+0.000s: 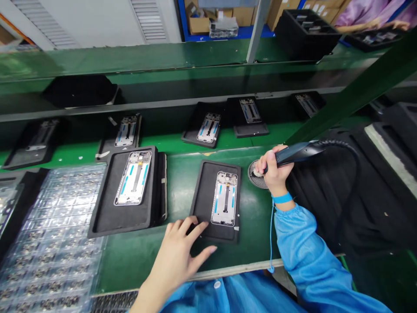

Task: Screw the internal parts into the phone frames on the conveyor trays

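One phone frame lies between both hands.

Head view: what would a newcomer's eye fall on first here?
Probably the flat, silver phone frame with blue strips, lying in a black foam tray, with the left hand at the tray's near left side. Next, the right hand, gripping a dark, corded handheld tool right of that tray. Then the shiny, clear plastic sheets at lower left.
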Demonstrator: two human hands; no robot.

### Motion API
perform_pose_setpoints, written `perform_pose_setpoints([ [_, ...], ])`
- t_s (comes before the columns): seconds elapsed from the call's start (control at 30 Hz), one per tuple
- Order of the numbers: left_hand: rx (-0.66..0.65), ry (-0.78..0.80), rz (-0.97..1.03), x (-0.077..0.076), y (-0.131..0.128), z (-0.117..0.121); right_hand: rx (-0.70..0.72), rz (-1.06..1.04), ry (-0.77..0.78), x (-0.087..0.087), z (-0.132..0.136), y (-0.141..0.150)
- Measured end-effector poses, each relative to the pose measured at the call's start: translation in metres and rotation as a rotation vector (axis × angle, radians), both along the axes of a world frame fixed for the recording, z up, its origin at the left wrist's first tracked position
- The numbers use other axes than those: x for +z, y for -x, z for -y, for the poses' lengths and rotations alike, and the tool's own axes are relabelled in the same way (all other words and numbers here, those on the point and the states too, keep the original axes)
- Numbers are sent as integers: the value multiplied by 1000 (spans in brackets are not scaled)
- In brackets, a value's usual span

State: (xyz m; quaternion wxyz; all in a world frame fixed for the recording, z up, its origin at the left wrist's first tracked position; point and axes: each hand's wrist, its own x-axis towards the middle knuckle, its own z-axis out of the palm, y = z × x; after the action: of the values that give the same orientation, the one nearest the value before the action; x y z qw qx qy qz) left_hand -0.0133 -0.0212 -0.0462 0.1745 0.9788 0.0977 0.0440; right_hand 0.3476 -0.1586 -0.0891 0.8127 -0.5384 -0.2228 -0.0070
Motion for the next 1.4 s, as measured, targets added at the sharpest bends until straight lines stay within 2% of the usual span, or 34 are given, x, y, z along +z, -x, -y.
perform_pose_setpoints([
  [0.1,-7,-83,7,8,-19,-14,-9,3,1,-1,-1,0],
  [0.2,-35,11,11,6,-66,-34,-5,10,7,-1,0,0],
  [0.33,-84,44,-7,-18,-151,-59,15,24,14,-1,1,1],
  [0.4,-105,38,-49,-32,-174,-62,31,32,19,-1,1,2],
  [0.47,-104,34,-73,-45,-174,-57,56,38,31,-2,2,3],
  [0.53,-62,33,-60,-53,-156,-45,79,45,44,-3,2,3],
  [0.63,35,80,-11,-57,-125,-29,87,55,44,2,5,4],
  [0.7,103,140,30,-56,-117,-26,64,76,8,13,8,6],
  [0.77,143,204,65,-53,-123,-29,27,107,-45,27,9,12],
  [0.83,125,271,57,-51,-136,-36,22,129,-78,42,5,23],
  [0.93,87,358,6,-51,-151,-42,133,141,-69,54,-11,46],
  [1.1,91,405,21,-51,-152,-38,306,112,-41,42,-38,70],
  [1.23,85,414,5,-48,-152,-34,353,89,-21,32,-43,72],
  [1.4,90,424,-8,-49,-155,-33,359,105,-5,29,-42,73],
])
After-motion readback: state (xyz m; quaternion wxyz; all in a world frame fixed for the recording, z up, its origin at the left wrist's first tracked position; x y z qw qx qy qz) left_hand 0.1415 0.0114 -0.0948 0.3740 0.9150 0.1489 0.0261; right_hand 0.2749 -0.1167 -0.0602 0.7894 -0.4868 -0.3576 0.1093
